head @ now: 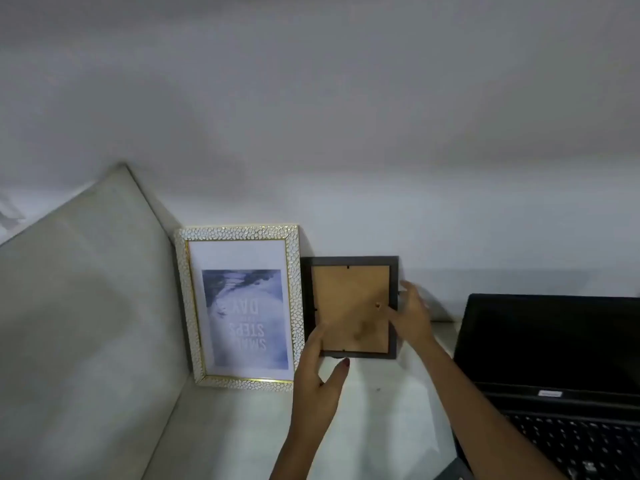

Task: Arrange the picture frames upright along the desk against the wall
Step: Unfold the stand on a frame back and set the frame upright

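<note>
Dark frame (pixel 349 306): upright at wall, back outward (beside white frame (pixel 239 306))
Left hand (pixel 320 372): gripping its lower-left corner
Right hand (pixel 412 315): open, on its right edge

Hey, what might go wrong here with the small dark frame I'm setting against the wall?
The dark frame shows its brown backing outward, so it may end up displayed backwards. It stands close beside the white frame, so a nudge from the left hand could topple that one. The right hand works near the laptop.
</note>
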A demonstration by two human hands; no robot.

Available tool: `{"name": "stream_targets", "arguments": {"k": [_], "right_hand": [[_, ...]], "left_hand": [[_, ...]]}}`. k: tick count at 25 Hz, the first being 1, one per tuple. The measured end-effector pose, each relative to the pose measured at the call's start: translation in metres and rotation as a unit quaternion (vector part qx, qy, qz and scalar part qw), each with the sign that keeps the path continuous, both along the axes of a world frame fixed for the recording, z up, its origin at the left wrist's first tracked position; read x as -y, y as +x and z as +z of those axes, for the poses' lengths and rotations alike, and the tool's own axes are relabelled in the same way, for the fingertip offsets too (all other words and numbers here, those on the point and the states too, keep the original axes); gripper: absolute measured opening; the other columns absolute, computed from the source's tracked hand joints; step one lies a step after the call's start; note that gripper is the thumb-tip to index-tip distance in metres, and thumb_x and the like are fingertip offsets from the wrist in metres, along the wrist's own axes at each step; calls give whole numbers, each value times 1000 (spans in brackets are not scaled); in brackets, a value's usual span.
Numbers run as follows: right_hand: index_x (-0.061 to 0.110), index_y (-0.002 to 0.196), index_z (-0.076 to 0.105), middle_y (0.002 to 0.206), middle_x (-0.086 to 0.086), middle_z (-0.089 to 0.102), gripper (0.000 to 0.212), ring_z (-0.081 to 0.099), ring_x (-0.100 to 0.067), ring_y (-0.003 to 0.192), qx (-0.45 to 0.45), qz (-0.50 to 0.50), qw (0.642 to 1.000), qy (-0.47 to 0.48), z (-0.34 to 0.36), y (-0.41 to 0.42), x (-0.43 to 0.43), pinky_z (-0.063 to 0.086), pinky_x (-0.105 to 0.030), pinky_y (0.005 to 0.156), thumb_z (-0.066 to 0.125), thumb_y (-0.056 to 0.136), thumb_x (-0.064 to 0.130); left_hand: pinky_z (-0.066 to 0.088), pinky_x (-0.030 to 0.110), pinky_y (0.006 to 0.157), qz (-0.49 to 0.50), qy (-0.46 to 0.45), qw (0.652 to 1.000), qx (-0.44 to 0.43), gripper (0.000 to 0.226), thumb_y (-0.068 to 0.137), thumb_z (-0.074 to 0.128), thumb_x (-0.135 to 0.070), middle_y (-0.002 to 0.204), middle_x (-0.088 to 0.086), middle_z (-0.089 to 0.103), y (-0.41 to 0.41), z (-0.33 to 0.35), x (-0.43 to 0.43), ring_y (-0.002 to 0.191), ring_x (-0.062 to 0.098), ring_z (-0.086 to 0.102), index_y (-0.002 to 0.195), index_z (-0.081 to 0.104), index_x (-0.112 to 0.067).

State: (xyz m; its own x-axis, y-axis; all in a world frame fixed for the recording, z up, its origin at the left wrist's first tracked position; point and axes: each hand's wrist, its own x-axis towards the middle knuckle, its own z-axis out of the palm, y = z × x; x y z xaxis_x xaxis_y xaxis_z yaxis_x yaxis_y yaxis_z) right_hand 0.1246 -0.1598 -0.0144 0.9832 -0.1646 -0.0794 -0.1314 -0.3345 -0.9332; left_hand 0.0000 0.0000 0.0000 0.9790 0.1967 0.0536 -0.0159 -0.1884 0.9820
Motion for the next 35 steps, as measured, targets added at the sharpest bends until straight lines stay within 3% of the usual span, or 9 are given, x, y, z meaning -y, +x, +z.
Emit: {"name": "stream_targets", "arguments": {"k": [6, 11, 17, 19, 22, 24, 28, 31, 35], "right_hand": [[0, 96, 57, 96, -19, 64, 24, 59, -37, 90, -21, -45, 998, 25, -23, 21, -2, 48, -39, 75, 68, 74, 1], [0, 74, 50, 68, -20, 55, 15, 52, -32, 63, 89, -119, 988, 32, -3, -51, -6, 38, -8, 54, 65, 75, -4], [17, 70, 63, 84, 1, 62, 16, 62, -13, 95, 320, 101, 938, 79, 65, -168, 36, 46, -18, 88, 68, 67, 2], [21, 75, 66, 100, 9, 62, 3, 53, -11, 115, 338, 154, 928, 38, 68, -189, 55, 40, -27, 102, 67, 73, 24], [45, 103, 56, 129, 15, 47, 41, 41, -6, 127, 283, 88, 952, 73, 66, -207, 82, 35, -19, 106, 72, 67, 31], [47, 108, 55, 123, 20, 56, 49, 49, -7, 121, 189, 27, 949, 252, 70, -217, 103, 43, -17, 97, 74, 63, 38], [23, 106, 66, 101, -3, 72, 80, 66, -20, 95, 7, 76, 843, 532, 73, -239, 159, 58, -34, 73, 77, 40, 67], [20, 122, 50, 107, 3, 71, 97, 65, -15, 99, 60, 63, 867, 491, 85, -253, 217, 56, -26, 73, 87, 37, 49], [30, 115, 56, 113, 5, 69, 76, 62, -19, 106, 188, 0, 908, 374, 100, -260, 348, 55, -30, 81, 84, 46, 45]], "left_hand": [[31, 2, 98, -21, -39, 996, -83, 54, 77, 62, -20, 137, -11, 48, 9, -24, -10, 118, -18, 42, 129, 47, -26], [36, 27, 98, -34, -201, 966, -157, 36, 90, 52, -16, 140, 2, 50, -13, -14, 7, 123, 17, 48, 126, 50, -19], [45, 55, 97, -156, -615, 747, -198, 79, 58, 71, -60, 122, 20, 64, -41, 16, -18, 115, 37, 59, 118, 61, -10], [51, 50, 92, -169, -554, 793, -191, 82, 46, 83, -50, 121, 21, 65, -56, 24, -14, 107, 36, 63, 112, 66, -6], [57, 48, 79, -59, -449, 875, -170, 77, 18, 91, -26, 110, 24, 69, -78, 41, 9, 92, 39, 67, 89, 75, -3], [60, 43, 66, -44, -473, 872, -116, 70, 13, 90, -24, 92, 17, 76, -88, 54, 39, 78, 33, 71, 80, 77, -7], [59, 37, 54, -62, -597, 800, -9, 58, 19, 89, -15, 81, 10, 78, -95, 81, 145, 73, 26, 74, 75, 78, -9], [60, 43, 65, -96, -639, 763, -13, 68, 31, 90, -9, 101, 13, 75, -105, 76, 236, 91, 29, 72, 97, 74, -9], [60, 39, 69, -141, -578, 800, -77, 90, 32, 93, -15, 112, 9, 72, -119, 65, 342, 100, 25, 69, 116, 61, -14]]}}
